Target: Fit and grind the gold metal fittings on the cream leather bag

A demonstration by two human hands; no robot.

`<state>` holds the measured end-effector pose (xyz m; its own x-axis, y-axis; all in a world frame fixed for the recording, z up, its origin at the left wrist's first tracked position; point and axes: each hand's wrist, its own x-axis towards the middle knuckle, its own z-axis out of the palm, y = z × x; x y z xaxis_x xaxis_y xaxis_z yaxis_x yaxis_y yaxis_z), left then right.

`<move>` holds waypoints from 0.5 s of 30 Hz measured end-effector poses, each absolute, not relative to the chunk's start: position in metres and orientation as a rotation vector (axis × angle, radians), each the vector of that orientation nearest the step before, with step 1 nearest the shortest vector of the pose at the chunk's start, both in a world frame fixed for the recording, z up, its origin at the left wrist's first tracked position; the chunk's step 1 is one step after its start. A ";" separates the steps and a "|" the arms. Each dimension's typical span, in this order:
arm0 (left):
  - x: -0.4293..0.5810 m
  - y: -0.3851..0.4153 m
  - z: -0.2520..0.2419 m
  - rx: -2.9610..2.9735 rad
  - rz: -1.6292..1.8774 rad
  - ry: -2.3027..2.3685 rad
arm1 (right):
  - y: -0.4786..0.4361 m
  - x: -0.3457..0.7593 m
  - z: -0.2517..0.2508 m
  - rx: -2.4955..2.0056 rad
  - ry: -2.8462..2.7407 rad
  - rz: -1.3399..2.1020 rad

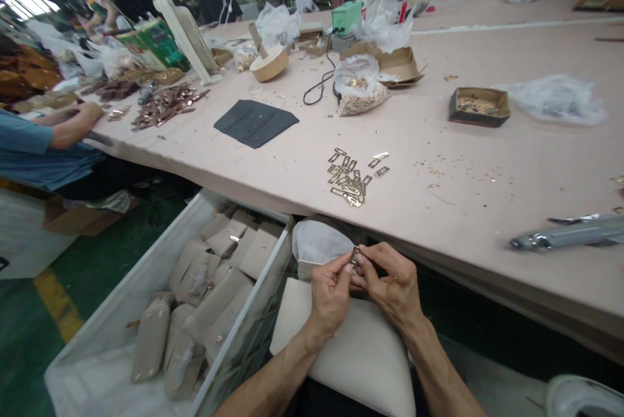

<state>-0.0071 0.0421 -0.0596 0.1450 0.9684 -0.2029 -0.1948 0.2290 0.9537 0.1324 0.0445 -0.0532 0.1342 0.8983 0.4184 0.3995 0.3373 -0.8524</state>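
Both hands meet over a cream-coloured bag (361, 365) lying on my lap. Between their fingertips is a small gold metal fitting (355, 254). My left hand (331, 293) pinches it from the left with thumb and forefinger. From the other side, my right hand (392, 280) is closed on the same piece. The fingers cover much of the fitting. A whitish cloth-like flap (322, 241) rises behind my left hand. Up on the table (283, 176), near its front edge, lies a loose pile of similar flat gold metal plates (348, 176).
Left of my lap stands a white bin (97, 352) with several beige bags (214, 313). A grey power tool (570, 232) lies on the table at right. Farther back are a small box of gold parts (480, 107), a plastic bag (361, 89) and a dark sheet (256, 123). A co-worker's arm (73, 125) rests at left.
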 end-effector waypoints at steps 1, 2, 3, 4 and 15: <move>-0.007 0.041 -0.060 0.956 1.053 1.061 | 0.044 0.133 -0.053 -1.251 -1.480 0.541; -0.007 0.041 -0.061 0.958 1.051 1.060 | 0.044 0.133 -0.052 -1.250 -1.488 0.535; -0.008 0.040 -0.061 0.959 1.048 1.064 | 0.043 0.133 -0.052 -1.250 -1.495 0.531; -0.008 0.039 -0.062 0.962 1.046 1.070 | 0.043 0.133 -0.052 -1.250 -1.501 0.529; -0.004 0.038 -0.050 1.020 1.039 1.123 | 0.036 0.134 -0.053 -1.305 -1.583 0.518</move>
